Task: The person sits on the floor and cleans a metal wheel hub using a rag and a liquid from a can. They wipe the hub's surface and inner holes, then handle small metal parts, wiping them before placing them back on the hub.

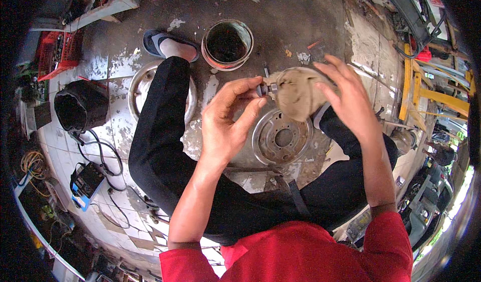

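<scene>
Bolt-like part (270, 88) is pinched in left hand (228, 116); whether right hand (348, 94) grips blurred disc (296, 95) is unclear

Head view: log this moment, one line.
left hand: pinching metal fitting | right hand: open, at tan round piece | wheel: on floor | bucket: beyond hands

Daylight glares at lower right, while grainy, dark corners surround strongly curved edges.

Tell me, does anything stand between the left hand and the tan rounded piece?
Yes: a small dark metal fitting, held by the left hand, lies between that hand and the tan rounded piece; whether fitting and piece are joined is unclear.
</scene>
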Action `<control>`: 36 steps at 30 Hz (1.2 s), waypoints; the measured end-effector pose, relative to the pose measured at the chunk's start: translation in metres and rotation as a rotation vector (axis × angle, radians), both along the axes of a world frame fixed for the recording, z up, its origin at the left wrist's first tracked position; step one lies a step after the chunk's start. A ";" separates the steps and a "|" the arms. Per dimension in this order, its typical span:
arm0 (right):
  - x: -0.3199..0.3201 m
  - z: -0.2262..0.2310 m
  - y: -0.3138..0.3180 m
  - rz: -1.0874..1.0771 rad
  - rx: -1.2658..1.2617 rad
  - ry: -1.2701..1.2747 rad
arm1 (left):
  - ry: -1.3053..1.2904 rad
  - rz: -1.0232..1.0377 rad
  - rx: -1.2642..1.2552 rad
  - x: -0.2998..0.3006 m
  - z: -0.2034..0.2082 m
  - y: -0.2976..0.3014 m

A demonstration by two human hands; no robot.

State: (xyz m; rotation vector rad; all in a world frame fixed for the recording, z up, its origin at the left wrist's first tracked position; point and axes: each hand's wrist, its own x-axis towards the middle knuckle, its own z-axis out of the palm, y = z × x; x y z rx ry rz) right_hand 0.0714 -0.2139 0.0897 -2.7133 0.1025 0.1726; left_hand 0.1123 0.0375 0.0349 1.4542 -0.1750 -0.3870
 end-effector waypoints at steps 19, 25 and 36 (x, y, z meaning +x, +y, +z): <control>-0.001 -0.011 0.044 0.179 0.358 -0.142 | 0.251 -0.119 -0.131 -0.017 -0.006 -0.012; -0.001 -0.010 0.048 0.110 0.456 -0.055 | -0.287 -0.117 0.090 -0.010 -0.010 -0.010; -0.004 -0.021 0.053 -0.154 0.859 0.023 | -0.371 -0.103 0.136 -0.009 -0.011 -0.013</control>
